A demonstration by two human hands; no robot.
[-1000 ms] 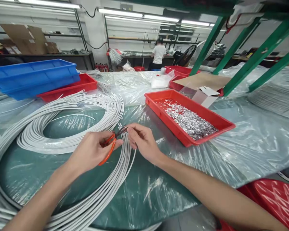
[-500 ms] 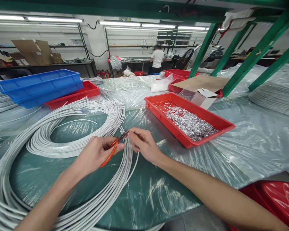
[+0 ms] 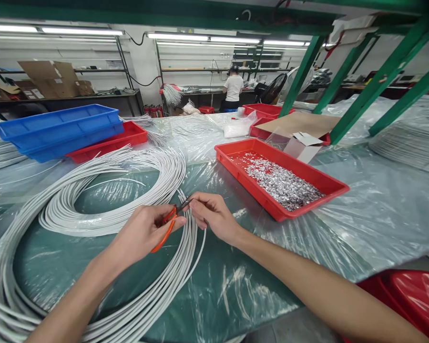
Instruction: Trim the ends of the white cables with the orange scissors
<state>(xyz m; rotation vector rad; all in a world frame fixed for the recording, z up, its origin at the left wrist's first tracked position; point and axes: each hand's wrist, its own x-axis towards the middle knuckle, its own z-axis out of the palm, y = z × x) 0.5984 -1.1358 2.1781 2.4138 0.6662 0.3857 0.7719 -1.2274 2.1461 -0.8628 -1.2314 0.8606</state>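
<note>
My left hand is closed round a pair of orange-handled scissors, whose dark blades point to the right. Their tips meet the fingertips of my right hand, which pinches the end of a single white cable. Just what lies between the blades is too small to make out. Under both hands runs a large bundle of white cables, curving round to the left. Behind my left hand lies a second coil of white cables.
A red tray with many small silvery metal pieces stands to the right. Blue trays rest on a red tray at the left. Clear plastic sheeting covers the green table. Green posts rise at the right. A person is far behind.
Both hands are almost in the same place. The scissors and my left hand have shifted very slightly to the right and down.
</note>
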